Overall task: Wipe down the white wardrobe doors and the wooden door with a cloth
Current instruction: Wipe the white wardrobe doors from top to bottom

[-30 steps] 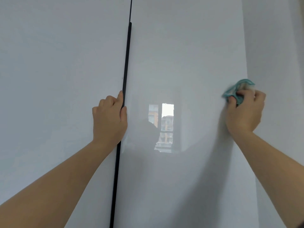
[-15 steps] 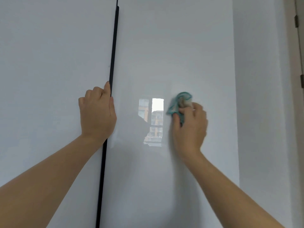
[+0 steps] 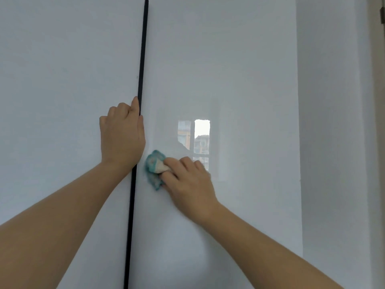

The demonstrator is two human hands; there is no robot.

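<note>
Two white wardrobe doors fill the view: the left door (image 3: 62,80) and the right door (image 3: 239,59), parted by a black strip (image 3: 142,59). The left hand (image 3: 121,132) has its fingers curled and grips the right edge of the left door at the strip. The right hand (image 3: 187,180) holds a bunched teal cloth (image 3: 153,166) under bent fingers and presses it on the right door, near that door's left edge, just below the left hand. A window reflection (image 3: 200,134) shows on the right door above the right hand.
</note>
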